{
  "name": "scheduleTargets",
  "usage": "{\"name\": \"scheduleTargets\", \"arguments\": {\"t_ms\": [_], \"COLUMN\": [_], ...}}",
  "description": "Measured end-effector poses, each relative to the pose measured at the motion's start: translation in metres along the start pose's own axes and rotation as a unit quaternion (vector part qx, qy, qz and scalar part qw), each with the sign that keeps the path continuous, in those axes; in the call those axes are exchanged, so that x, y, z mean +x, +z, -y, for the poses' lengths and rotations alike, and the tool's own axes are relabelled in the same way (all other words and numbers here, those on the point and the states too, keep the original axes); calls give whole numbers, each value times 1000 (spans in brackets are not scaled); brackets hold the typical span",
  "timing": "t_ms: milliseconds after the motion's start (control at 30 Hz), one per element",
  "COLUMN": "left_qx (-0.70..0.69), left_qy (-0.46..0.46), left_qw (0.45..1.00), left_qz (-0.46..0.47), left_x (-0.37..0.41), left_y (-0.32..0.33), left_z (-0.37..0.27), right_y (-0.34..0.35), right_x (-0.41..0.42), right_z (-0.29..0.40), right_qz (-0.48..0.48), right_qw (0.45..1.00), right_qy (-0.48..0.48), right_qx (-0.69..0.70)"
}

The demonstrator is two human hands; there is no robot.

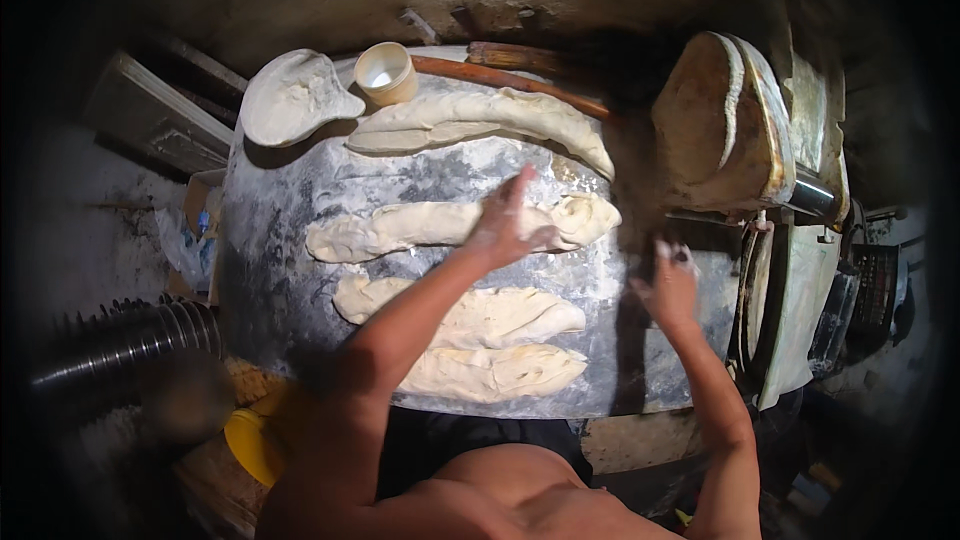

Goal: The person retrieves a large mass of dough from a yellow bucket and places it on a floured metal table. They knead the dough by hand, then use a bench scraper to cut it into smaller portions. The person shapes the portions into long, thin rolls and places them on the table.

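Observation:
My left hand (pixel 514 221) is over a long roll of pale dough (pixel 420 229) in the middle of a floury work table (pixel 270 277). Its fingers are spread; whether it presses the dough or hovers just above cannot be told. A folded lump forms the roll's right end. Right of that end, my right hand (pixel 673 285) hangs over the table with its fingers apart and white flour or dough on them. Closer to my body lie two more dough strips (pixel 502 315) (pixel 499 373), partly behind my left forearm. Farther back, another dough roll (pixel 480 116) curves across the table.
At the back left stand a floury scoop-like vessel (pixel 296 101) and a beige cup (pixel 386 73). A wooden rolling pin (pixel 510 81) lies along the back edge. To the right is a worn machine (pixel 720 127) with a metal roller (pixel 814 193). A yellow container (pixel 255 442) sits below left.

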State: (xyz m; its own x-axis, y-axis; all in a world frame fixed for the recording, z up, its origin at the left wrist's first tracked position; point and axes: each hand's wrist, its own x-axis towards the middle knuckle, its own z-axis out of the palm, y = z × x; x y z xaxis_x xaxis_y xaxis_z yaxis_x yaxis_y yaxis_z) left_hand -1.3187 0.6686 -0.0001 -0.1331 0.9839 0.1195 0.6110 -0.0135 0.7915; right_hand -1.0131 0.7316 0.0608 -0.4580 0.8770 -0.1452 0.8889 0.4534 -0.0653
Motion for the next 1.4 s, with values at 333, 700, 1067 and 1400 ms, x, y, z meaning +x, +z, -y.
{"name": "scheduleTargets", "arguments": {"t_ms": [333,700,1067,1400], "left_qx": [396,285,333,293], "left_qy": [86,-17,175,56], "left_qw": [914,924,924,954], "left_qz": [-16,256,-60,-34], "left_x": [-59,-177,-145,-187], "left_y": [-151,-147,-182,-190], "left_z": [147,46,92,39], "right_y": [59,50,11,5], "right_x": [151,-32,67,-24], "right_z": [135,111,122,91], "right_qz": [-7,180,21,-42], "right_qw": [976,923,958,974], "right_qy": [-198,-241,-272,-221], "right_qx": [88,241,91,32]}}
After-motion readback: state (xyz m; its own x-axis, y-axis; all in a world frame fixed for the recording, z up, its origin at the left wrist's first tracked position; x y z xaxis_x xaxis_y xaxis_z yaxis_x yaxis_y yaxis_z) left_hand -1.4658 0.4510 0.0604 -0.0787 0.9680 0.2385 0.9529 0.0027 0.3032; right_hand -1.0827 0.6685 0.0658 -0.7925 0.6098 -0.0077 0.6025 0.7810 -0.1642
